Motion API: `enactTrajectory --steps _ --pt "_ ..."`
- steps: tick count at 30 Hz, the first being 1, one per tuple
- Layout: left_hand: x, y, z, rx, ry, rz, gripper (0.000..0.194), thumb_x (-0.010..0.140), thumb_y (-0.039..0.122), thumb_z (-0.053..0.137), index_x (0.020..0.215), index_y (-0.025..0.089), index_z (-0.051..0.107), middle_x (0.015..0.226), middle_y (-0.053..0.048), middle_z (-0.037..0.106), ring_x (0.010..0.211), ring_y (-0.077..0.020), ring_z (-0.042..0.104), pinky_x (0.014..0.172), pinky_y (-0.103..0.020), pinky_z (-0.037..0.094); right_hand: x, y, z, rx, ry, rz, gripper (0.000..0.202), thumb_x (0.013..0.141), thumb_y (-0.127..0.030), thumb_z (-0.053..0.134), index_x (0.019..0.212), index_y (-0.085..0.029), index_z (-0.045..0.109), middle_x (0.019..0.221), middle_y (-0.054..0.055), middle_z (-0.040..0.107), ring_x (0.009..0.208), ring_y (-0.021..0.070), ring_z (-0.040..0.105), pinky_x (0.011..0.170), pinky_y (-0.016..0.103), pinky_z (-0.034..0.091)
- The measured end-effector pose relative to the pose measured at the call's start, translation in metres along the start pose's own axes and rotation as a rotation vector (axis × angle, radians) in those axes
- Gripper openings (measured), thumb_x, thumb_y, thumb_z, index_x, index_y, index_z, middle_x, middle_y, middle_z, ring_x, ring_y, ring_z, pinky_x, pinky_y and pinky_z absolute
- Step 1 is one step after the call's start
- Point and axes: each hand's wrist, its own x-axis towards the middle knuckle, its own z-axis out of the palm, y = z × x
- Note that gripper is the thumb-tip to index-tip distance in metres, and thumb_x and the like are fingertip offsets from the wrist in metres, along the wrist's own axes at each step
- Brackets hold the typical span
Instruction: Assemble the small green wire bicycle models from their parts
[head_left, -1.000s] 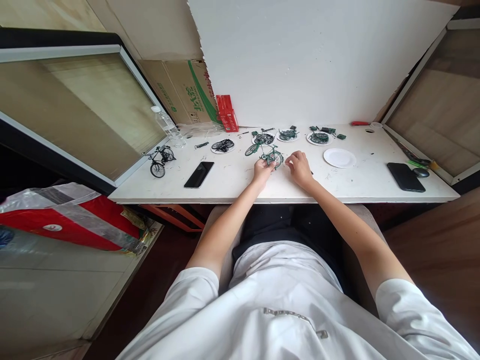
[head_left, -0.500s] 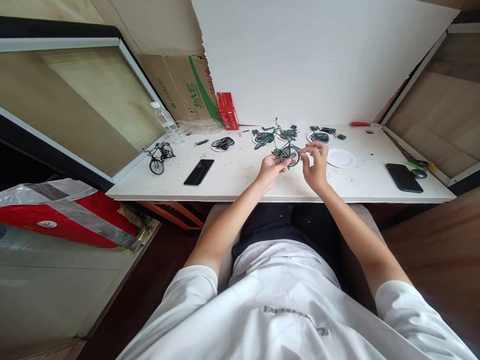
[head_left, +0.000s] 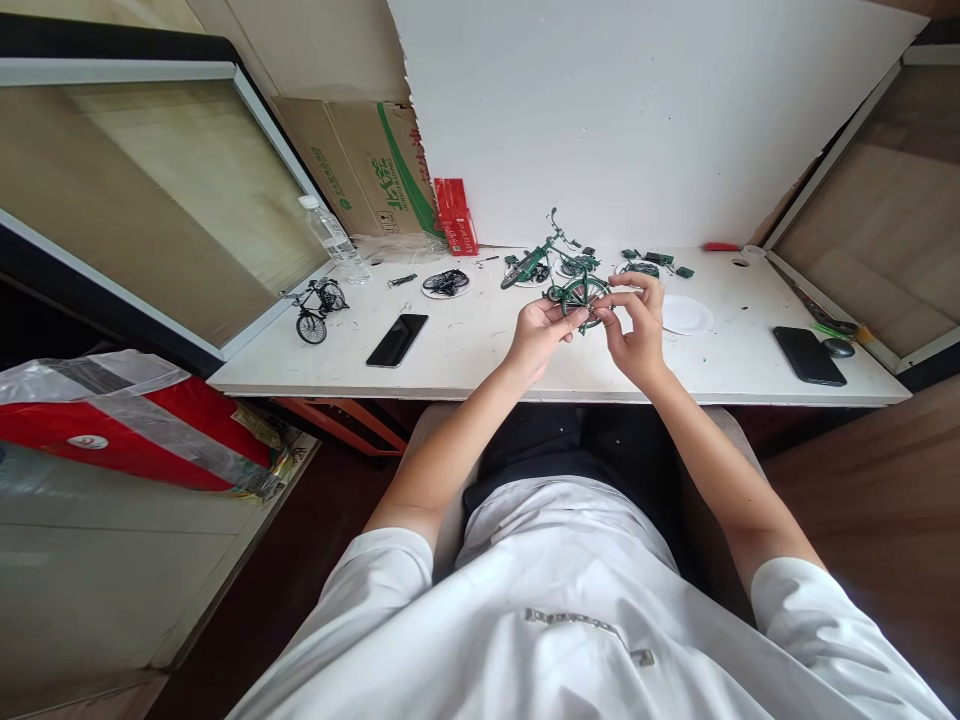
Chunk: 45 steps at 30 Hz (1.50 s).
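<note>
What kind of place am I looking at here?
Probably a small makeshift home or shop workbench: a white tabletop holds plates of model-bike parts, a black model bicycle and a water bottle.

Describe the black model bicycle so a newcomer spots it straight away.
At the left end of the white table is a clear bottle. Just in front is the small black bicycle. It stands on the tabletop, unlike the green bicycle in the left hand.

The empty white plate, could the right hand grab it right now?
Probably yes: the plate lies just beside the right hand, with nothing seen between. But the fingers are at the green toy bicycle and may have to let go first.
</note>
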Motion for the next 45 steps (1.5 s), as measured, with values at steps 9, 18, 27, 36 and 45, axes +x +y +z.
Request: enactTrajectory --steps 9,18,27,36,45 --pt "-0.009 0.01 0.006 0.025 0.029 0.029 0.045 0.073 0.043 0.104 0.101 0.016 0.082 0.108 -0.013 0.085 0.102 -0.0272 0.079 0.063 -0.029 0.047 -0.001 -0.004 0.0 0.024 0.004 0.005 0.036 0.112 -0.058 0.053 0.114 -0.029 0.074 0.137 0.015 0.058 0.14 0.0387 0.057 0.107 0.063 0.056" --pt "-0.009 0.011 0.006 0.06 0.041 0.029 0.041 0.075 0.043 0.103 0.097 0.015 0.082 0.107 -0.013 0.085 0.1 -0.0268 0.078 0.06 -0.029 0.043 -0.003 -0.001 0.003 0.011 0.027 -0.022 0.032 0.112 -0.055 0.057 0.11 -0.03 0.077 0.131 0.014 0.058 0.134 0.0364 0.058 0.1 0.059 0.059" --pt "-0.006 0.009 0.003 0.073 0.082 0.044 0.043 0.073 0.041 0.103 0.099 0.015 0.081 0.107 -0.014 0.085 0.097 -0.0257 0.078 0.066 -0.03 0.046 0.003 -0.009 -0.002 0.032 0.008 0.034 0.033 0.109 -0.058 0.065 0.107 -0.029 0.081 0.119 0.012 0.06 0.123 0.0323 0.062 0.104 0.057 0.059" --pt "-0.005 0.006 0.0 0.134 0.06 0.09 0.044 0.072 0.049 0.1 0.097 0.017 0.082 0.106 -0.012 0.087 0.088 -0.0206 0.077 0.06 -0.026 0.042 0.008 -0.01 -0.005 0.231 -0.028 0.14 0.037 0.102 -0.064 0.073 0.101 -0.029 0.084 0.107 0.009 0.066 0.108 0.028 0.064 0.089 0.045 0.06" --pt "-0.005 0.004 -0.001 0.14 0.054 0.088 0.047 0.073 0.05 0.1 0.101 0.017 0.083 0.108 -0.013 0.087 0.088 -0.0202 0.077 0.06 -0.027 0.044 0.008 -0.009 -0.006 0.199 -0.031 0.126 0.034 0.102 -0.061 0.073 0.101 -0.029 0.085 0.107 0.009 0.067 0.108 0.0287 0.065 0.095 0.048 0.06"
